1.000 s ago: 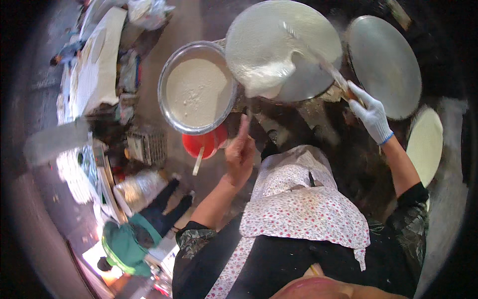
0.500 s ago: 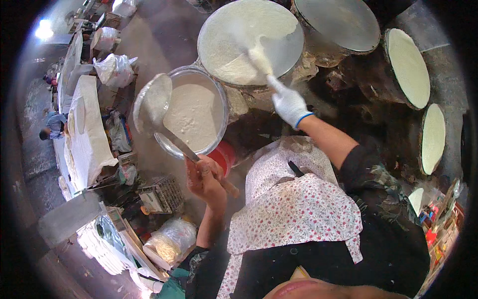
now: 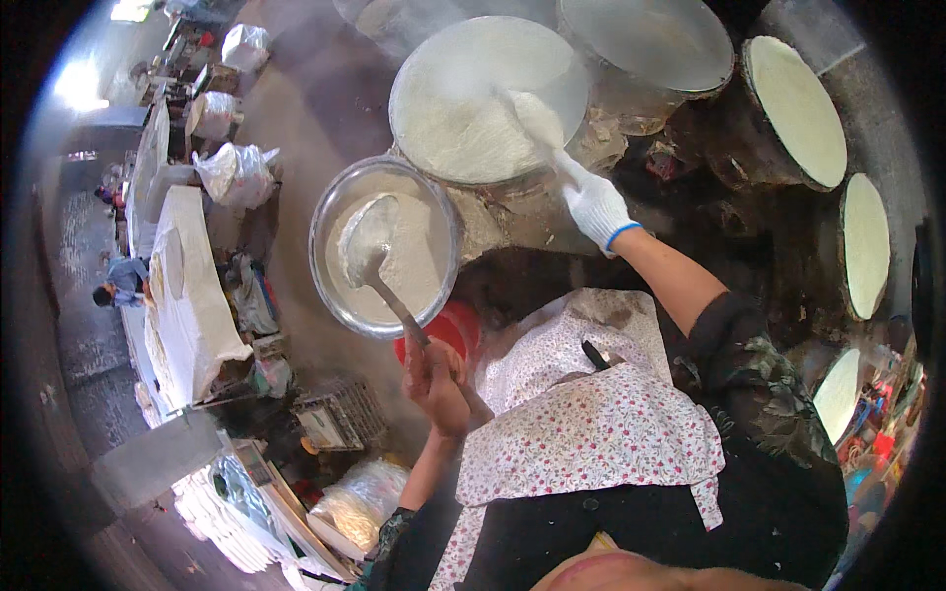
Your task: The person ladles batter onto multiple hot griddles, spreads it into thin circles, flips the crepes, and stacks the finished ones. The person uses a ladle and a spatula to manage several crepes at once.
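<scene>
My bare left hand (image 3: 434,386) is closed round the handle of a long metal ladle (image 3: 372,236). The ladle's bowl is over pale batter (image 3: 422,231) in a round metal basin (image 3: 323,286); I cannot tell how deep it dips. In a white glove with a blue cuff, my right hand (image 3: 598,211) grips the handle of a batter-coated spreader (image 3: 535,120). Its pale head lies over the right part of a large round griddle (image 3: 574,94). A layer of batter (image 3: 448,123) covers much of that griddle, and steam blurs its far side.
Right of the griddle is a second, greyish round plate (image 3: 655,39). Further round stand griddles with pale sheets (image 3: 796,108), (image 3: 865,246). Below the basin is a red bucket (image 3: 455,330). A white-covered table (image 3: 192,295) runs along the left, with a person (image 3: 123,283) beside it.
The ladle has moved from the basin's left rim to over the batter inside it. My right hand and the spreader have shifted slightly right; batter covers more of the griddle's near side.
</scene>
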A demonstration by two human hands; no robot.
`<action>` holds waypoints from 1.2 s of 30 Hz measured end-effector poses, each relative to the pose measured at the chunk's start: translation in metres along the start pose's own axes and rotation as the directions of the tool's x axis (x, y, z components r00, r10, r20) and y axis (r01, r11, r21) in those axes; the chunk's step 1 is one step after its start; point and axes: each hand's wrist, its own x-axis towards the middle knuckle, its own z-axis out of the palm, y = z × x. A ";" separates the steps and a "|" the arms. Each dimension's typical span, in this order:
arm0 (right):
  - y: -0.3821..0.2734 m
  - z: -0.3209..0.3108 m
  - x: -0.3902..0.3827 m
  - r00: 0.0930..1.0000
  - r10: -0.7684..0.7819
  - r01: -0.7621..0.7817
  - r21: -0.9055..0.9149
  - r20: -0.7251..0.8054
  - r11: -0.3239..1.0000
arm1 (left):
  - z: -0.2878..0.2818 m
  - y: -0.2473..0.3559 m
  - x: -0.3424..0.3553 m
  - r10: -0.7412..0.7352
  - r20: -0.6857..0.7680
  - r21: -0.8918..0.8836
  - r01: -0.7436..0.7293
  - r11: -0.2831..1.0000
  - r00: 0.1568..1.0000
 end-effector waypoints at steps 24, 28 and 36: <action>0.060 -0.103 0.041 0.987 0.052 -0.075 0.145 0.154 0.987 | 0.123 0.012 0.021 -0.044 0.084 0.182 0.028 0.983 0.995; 0.045 -0.101 0.020 0.950 -0.268 0.207 0.322 0.159 0.924 | 0.158 0.010 0.023 -0.076 0.043 0.048 0.074 0.996 0.996; 0.101 -0.144 0.139 0.992 -0.104 0.114 -0.132 0.077 0.985 | 0.203 0.004 0.029 -0.185 -0.038 0.040 0.187 0.982 0.982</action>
